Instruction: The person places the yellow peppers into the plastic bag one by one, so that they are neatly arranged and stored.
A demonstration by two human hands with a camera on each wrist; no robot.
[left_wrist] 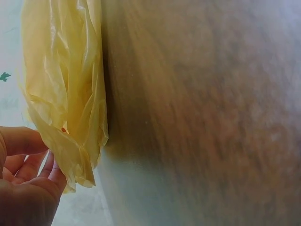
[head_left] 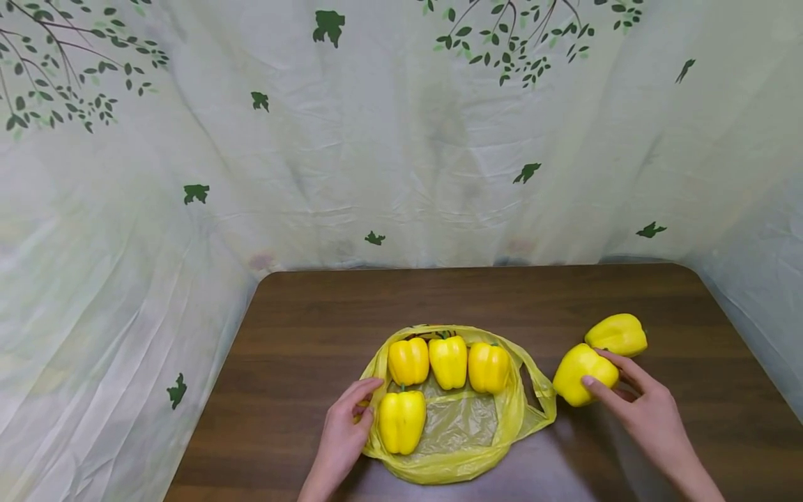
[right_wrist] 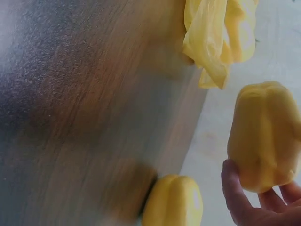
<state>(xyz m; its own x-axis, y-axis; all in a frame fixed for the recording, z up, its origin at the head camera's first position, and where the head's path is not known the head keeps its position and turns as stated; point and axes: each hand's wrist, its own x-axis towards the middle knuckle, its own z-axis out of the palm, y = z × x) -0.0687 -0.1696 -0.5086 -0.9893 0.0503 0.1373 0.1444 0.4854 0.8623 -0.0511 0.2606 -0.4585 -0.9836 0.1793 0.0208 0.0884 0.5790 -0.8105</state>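
A yellow plastic bag point(head_left: 461, 470) lies spread with its mouth wide, several yellow bell peppers inside: three in a row at the back and one pepper point(head_left: 402, 422) at front left. My left hand point(head_left: 343, 425) grips the bag's left edge; in the left wrist view its fingers point(left_wrist: 21, 141) meet the crumpled plastic point(left_wrist: 70, 94). To the right of the bag, my right hand point(head_left: 652, 418) holds another yellow bell pepper point(head_left: 580, 373) between thumb and fingers. The right wrist view shows this pepper point(right_wrist: 263, 136) raised above the table.
One loose yellow bell pepper point(head_left: 617, 335) lies on the brown wooden table point(head_left: 301, 328) just behind the held one. The bag's handle loop point(head_left: 539, 401) spreads toward the right. A pale curtain point(head_left: 401, 153) with leaf prints hangs behind the table and along its sides.
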